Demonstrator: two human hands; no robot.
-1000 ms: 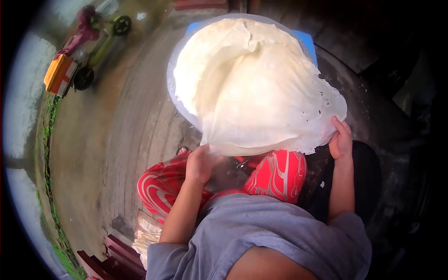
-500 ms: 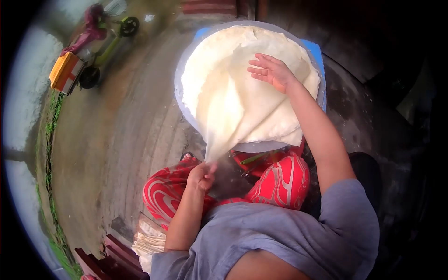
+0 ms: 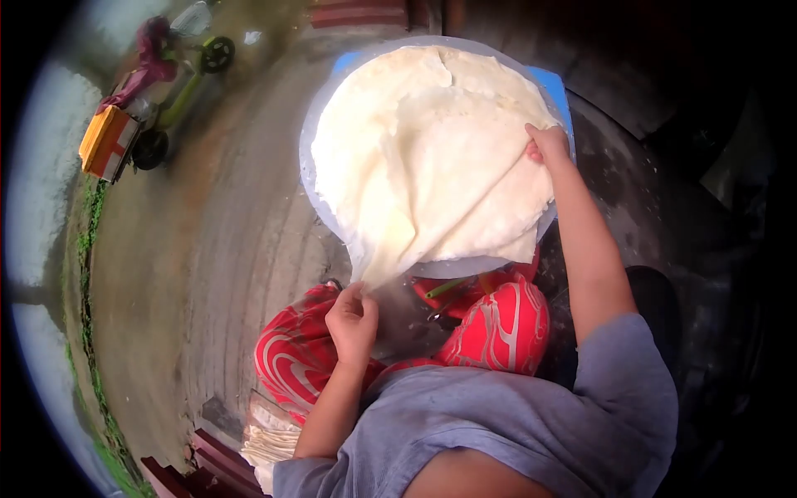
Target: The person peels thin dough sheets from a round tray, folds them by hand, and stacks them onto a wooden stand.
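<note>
A broad stack of thin, pale dough-like sheets (image 3: 465, 141) covers most of a round, whitish tray (image 3: 309, 158). My left hand (image 3: 352, 322), near my knee, pinches a gathered corner of the top sheet, which stretches past the tray's near edge toward me. At the right side of the stack, my right hand (image 3: 550, 148) has its thumb and fingers closed at the sheet's edge. Folds run across the sheet between both hands. The exact grip of the right fingertips is partly hidden.
Something blue (image 3: 551, 87) shows beneath the tray. Below its near edge sits a red container (image 3: 465, 300) with a green-handled item. Folded pale sheets (image 3: 270, 444) lie at my left by dark red slats (image 3: 224, 461). A green scooter (image 3: 178, 100) stands far left.
My right hand moved right and down from above the sheet, closing at its edge. The raised sheet now lies flatter. My left hand rose slightly, still pinching the corner.
</note>
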